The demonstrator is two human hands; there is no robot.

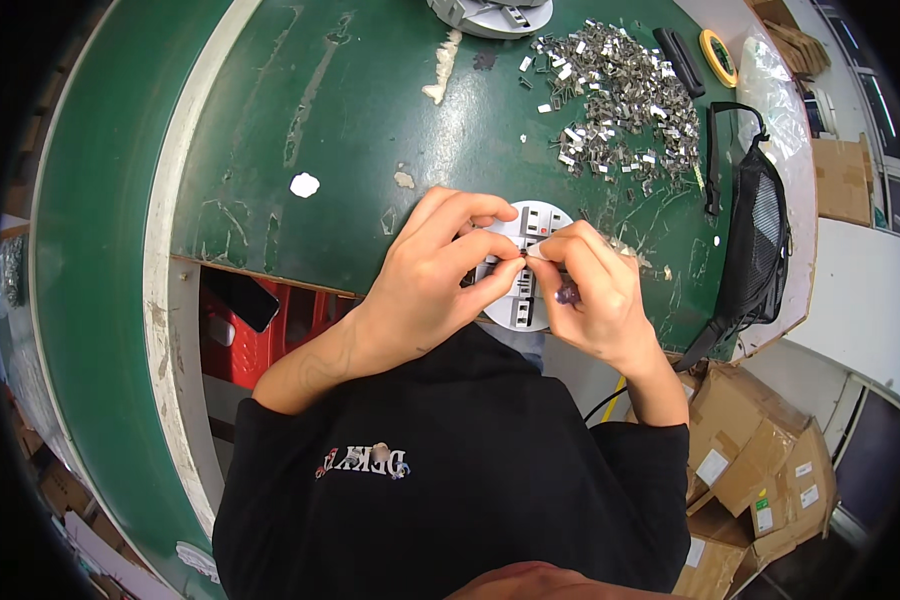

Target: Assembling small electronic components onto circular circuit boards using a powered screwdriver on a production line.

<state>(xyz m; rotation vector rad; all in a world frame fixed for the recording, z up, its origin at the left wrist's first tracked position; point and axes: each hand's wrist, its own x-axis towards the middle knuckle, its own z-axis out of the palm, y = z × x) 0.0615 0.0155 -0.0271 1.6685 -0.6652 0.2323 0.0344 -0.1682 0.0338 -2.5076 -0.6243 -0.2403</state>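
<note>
Head view: grey disc beneath left grip and right grip.

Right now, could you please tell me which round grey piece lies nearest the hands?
The pale disc between the left hand and right hand; the other piece lies at the picture's top.

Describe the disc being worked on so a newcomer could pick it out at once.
Find the green tabletop, then its near edge by the black T-shirt. There the left hand and right hand meet over a light-grey disc with dark slots. Unlike the grey round part at the table's far side, it has fingers over it.
</note>
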